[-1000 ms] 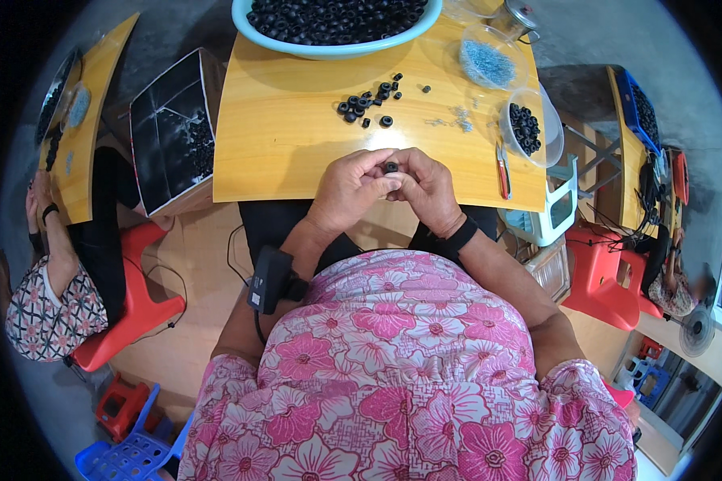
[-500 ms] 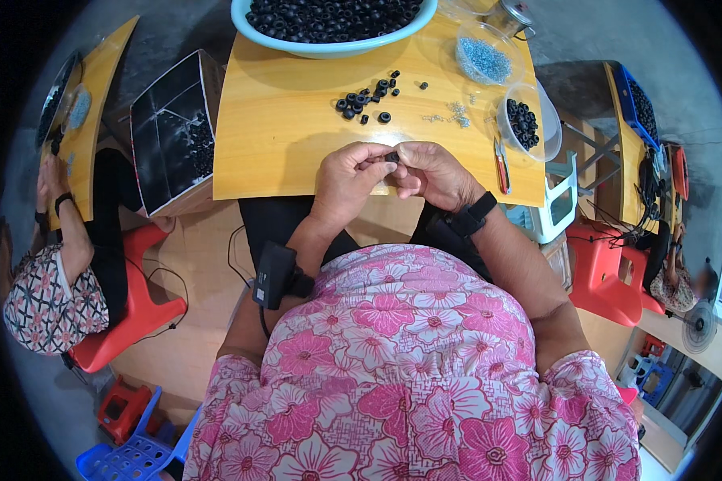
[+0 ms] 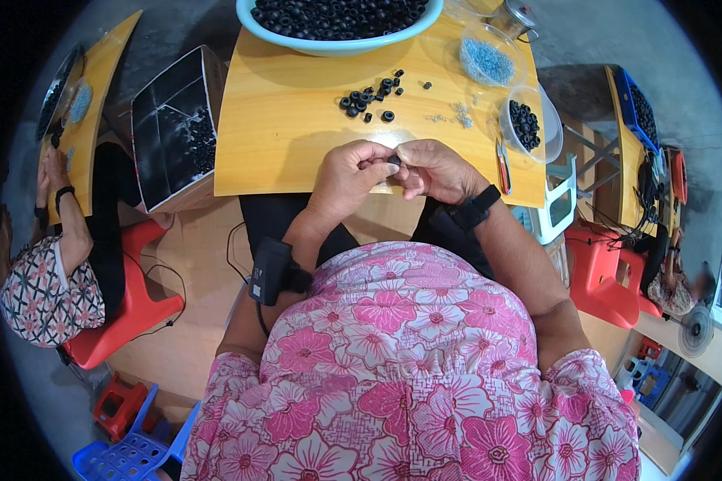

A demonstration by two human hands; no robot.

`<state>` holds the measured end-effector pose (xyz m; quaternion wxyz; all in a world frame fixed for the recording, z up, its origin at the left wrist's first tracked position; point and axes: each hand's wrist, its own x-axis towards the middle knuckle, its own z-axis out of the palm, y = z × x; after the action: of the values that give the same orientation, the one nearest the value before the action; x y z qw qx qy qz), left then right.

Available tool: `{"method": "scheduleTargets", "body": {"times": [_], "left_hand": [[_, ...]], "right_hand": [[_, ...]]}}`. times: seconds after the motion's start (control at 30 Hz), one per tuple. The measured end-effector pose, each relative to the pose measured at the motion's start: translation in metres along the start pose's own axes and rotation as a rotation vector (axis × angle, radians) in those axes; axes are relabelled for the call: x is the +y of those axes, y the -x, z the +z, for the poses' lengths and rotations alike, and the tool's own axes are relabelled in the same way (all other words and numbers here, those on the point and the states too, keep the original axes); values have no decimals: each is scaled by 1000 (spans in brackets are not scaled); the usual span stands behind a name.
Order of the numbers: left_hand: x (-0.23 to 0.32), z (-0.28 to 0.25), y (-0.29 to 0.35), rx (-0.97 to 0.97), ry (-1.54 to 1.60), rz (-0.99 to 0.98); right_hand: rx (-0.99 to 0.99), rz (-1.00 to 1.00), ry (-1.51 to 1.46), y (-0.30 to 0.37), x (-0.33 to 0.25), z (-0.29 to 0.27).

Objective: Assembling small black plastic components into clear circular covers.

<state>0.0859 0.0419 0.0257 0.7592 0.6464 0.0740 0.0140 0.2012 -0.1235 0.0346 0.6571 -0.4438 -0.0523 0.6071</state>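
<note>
Black piece (image 3: pixel 394 159): in the head view, held between both hands just above the near edge of the tabletop (image 3: pixel 289 152), probably there for a close look and steady arms.
Left hand (image 3: pixel 346 178): thumb and forefinger clamped on the piece from its left, seemingly to keep it from turning.
Right hand (image 3: pixel 445 171): fingers pinched against its other side, the lower ones curled below; so small a thing likely leaves room for tips only.
Loose black pieces (image 3: pixel 366 100): clustered beyond the hands, presumably within easy reach.
Clear bits (image 3: pixel 463 115): spread to the right, near the tub (image 3: pixel 503 124) of black pieces, probably handy for the right hand.
Snips (image 3: pixel 503 170): lying by the right edge, seemingly out of the way.
Piece's look: small, dark, rounded; mostly covered, so any hole cannot be made out.
</note>
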Motion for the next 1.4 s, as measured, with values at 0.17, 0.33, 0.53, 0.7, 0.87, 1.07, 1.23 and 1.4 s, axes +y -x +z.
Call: {"method": "scheduleTargets", "body": {"times": [0.17, 0.33, 0.53, 0.7, 0.87, 1.07, 1.23, 1.4], "left_hand": [[2, -4, -1, -52, 29, -50], [-2, -5, -1, -40, -27, -41], [-6, -5, -1, -23, -84, -19], [9, -4, 0, -43, -279, -12], [17, -3, -2, -110, -205, -59], [18, -5, -1, -133, -217, -51], [22, -4, 0, -142, -177, -55], [20, -6, 1, -153, -202, -36]], "right_hand": [[-20, 26, 58, 0, -3, -4], [-13, 54, 66, -1, -6, -3], [31, 33, 95, 1, -1, 2], [207, -108, 299, 8, 7, 21], [194, -313, 397, 10, 21, 19], [239, -426, 463, 7, 28, 25], [249, -457, 500, 8, 29, 25], [249, -422, 490, 7, 30, 24]]}}
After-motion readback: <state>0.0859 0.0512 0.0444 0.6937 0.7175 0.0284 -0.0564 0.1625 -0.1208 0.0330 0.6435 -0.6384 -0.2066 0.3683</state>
